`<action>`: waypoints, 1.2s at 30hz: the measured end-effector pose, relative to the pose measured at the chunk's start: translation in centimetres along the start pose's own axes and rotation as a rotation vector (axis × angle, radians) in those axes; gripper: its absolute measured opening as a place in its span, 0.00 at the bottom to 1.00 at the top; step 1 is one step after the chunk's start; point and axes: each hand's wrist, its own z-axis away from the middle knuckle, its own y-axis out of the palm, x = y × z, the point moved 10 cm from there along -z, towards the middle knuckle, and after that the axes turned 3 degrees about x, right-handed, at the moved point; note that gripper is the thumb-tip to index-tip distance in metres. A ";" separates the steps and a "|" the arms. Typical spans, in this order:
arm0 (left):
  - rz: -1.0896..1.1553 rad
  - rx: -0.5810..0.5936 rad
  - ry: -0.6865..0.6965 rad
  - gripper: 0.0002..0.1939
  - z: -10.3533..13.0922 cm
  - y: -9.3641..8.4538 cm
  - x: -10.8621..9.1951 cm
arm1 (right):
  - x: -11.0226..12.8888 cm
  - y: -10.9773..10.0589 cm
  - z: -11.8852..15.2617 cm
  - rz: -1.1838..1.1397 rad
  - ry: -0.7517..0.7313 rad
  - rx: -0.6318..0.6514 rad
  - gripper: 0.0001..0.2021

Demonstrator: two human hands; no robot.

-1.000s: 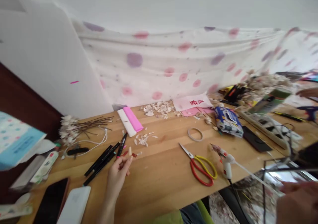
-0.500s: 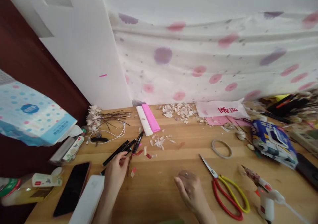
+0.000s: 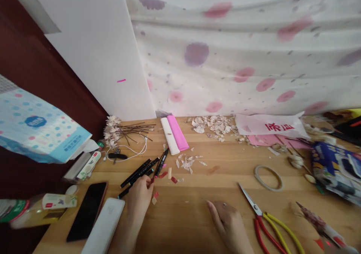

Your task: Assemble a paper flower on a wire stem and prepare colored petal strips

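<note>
My left hand (image 3: 141,194) rests on the wooden table beside several black markers (image 3: 135,173). Its thumb and fingertips are pinched together at a small dark red piece (image 3: 152,180), most of which the fingers hide. Red and cream scraps (image 3: 155,198) lie just to its right. My right hand (image 3: 229,222) lies on the table with its fingers curled under and the thumb pointing forward. Whatever may be inside those fingers is hidden. To its right are scissors (image 3: 256,210) with one red and one yellow handle. A roll of tape (image 3: 268,178) lies beyond them.
Pink and white paper rolls (image 3: 177,133) lie near the wall, beside pale petals (image 3: 216,126). Flowers on dark stems (image 3: 113,132), a phone (image 3: 88,210) and a white box (image 3: 103,226) are at left. A glue gun (image 3: 321,222) and a blue packet (image 3: 335,167) stand at right.
The view has shifted, so most things appear further right. My left fingers have drawn together around the small red piece; my right hand stays on the table in much the same pose.
</note>
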 end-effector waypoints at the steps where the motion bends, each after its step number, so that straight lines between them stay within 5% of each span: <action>1: -0.009 0.007 -0.003 0.05 -0.1 0.1 0.1 | 0.1 0.1 -0.2 -0.001 -0.004 0.011 0.24; 12: -0.040 -0.042 -0.010 0.06 -1.7 -2.7 0.1 | 0.8 1.3 -0.5 -0.080 0.007 0.019 0.25; 15: -0.024 -0.097 0.063 0.06 -3.2 -4.4 -2.8 | -0.7 1.7 0.8 -0.117 0.092 -0.025 0.25; 19: 0.040 -0.179 0.223 0.11 -8.2 -6.2 -9.1 | -1.3 1.5 2.2 -0.110 0.069 -0.145 0.23; 24: 0.051 -0.113 0.369 0.16 -15.3 -4.4 -14.1 | -1.1 1.1 2.5 -0.081 0.009 -0.231 0.22; 29: 0.017 0.008 0.437 0.17 -18.3 -3.0 -13.2 | -1.2 0.8 2.2 -0.084 0.025 -0.273 0.24; 36: -0.021 0.193 0.489 0.16 -17.9 -1.9 -10.5 | -1.7 0.7 1.9 -0.108 0.078 -0.273 0.27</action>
